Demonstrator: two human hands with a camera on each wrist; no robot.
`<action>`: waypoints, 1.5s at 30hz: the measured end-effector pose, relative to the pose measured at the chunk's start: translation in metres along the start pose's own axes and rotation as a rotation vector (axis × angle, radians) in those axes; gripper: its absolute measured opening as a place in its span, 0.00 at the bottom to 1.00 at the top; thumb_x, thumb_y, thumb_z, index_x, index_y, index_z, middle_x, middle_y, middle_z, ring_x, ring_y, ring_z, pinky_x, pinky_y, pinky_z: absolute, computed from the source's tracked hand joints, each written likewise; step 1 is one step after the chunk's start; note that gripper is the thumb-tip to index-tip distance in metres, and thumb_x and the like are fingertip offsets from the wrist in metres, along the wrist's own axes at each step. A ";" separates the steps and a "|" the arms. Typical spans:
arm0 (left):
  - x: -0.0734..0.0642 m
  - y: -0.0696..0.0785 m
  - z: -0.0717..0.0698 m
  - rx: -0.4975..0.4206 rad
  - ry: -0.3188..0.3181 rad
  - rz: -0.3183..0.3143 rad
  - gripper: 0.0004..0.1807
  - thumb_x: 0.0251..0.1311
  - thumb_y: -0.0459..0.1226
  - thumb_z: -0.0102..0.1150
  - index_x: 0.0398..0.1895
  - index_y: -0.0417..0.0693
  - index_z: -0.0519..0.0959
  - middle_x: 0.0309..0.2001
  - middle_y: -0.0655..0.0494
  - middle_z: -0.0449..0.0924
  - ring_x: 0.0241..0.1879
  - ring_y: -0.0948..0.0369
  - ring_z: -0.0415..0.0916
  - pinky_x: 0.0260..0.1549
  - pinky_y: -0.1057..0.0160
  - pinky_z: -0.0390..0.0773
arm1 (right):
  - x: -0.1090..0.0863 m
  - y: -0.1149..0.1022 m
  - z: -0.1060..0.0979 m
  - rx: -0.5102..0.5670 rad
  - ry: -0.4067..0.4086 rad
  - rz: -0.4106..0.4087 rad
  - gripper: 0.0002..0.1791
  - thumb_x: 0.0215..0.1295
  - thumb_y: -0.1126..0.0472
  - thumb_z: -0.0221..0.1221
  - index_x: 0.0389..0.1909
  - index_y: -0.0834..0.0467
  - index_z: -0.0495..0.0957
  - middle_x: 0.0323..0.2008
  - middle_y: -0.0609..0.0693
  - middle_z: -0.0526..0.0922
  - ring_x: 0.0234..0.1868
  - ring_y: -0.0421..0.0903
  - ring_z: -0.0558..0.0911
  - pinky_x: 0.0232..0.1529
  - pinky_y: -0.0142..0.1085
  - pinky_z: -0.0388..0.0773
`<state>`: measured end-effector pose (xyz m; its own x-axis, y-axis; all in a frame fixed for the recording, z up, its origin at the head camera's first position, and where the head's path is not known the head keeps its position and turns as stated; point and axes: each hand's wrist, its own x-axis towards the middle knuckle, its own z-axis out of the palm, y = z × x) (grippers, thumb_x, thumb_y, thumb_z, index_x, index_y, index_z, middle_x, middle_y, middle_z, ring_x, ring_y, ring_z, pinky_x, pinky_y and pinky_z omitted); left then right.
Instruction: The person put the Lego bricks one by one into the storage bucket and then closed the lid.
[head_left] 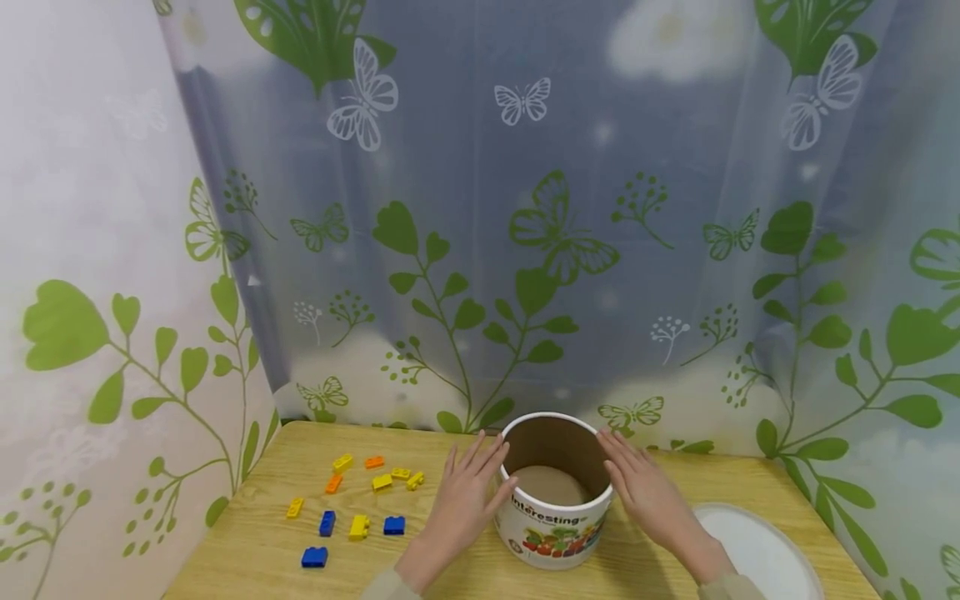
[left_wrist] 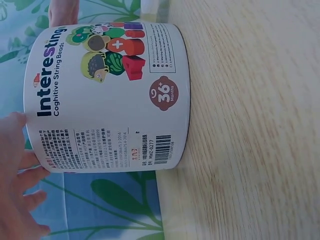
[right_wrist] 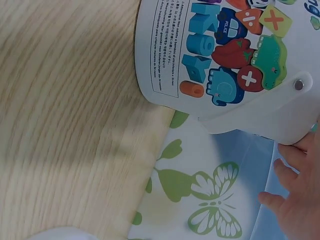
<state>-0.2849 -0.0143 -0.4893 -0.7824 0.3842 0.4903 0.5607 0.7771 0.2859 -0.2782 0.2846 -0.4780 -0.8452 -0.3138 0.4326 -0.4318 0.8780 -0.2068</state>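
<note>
A white round bucket printed with "Interesting" and colourful beads stands upright on the wooden table, its top uncovered and its brown inside bare. My left hand is at the left of its rim, fingers extended and touching or very near it. On the opposite side my right hand lies along the rim with straight fingers. In the left wrist view the label side of the bucket faces me, the left hand by its upper edge. The right wrist view shows the bucket's white strap handle beside my right hand.
Several toy bricks lie left of the bucket: blue ones, yellow ones and orange ones. A white round lid lies on the table at the right. Behind hangs a patterned curtain.
</note>
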 end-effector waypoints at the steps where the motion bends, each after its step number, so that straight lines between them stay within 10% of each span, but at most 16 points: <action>1: -0.002 0.000 -0.001 0.002 0.006 0.000 0.32 0.76 0.58 0.44 0.72 0.48 0.72 0.73 0.54 0.66 0.76 0.49 0.56 0.72 0.34 0.52 | 0.000 -0.002 0.001 0.002 0.004 -0.004 0.26 0.79 0.60 0.49 0.74 0.61 0.65 0.74 0.59 0.65 0.73 0.61 0.65 0.71 0.62 0.60; 45: -0.041 -0.007 -0.029 -0.016 0.008 0.002 0.34 0.75 0.62 0.40 0.72 0.52 0.73 0.73 0.55 0.68 0.76 0.47 0.55 0.71 0.31 0.51 | -0.011 -0.044 -0.011 0.006 -0.022 -0.023 0.28 0.78 0.54 0.53 0.73 0.60 0.67 0.72 0.59 0.68 0.72 0.60 0.67 0.67 0.65 0.65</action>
<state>-0.2490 -0.0502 -0.4877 -0.7791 0.3815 0.4974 0.5666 0.7681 0.2984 -0.2465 0.2540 -0.4638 -0.8416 -0.3422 0.4178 -0.4532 0.8682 -0.2020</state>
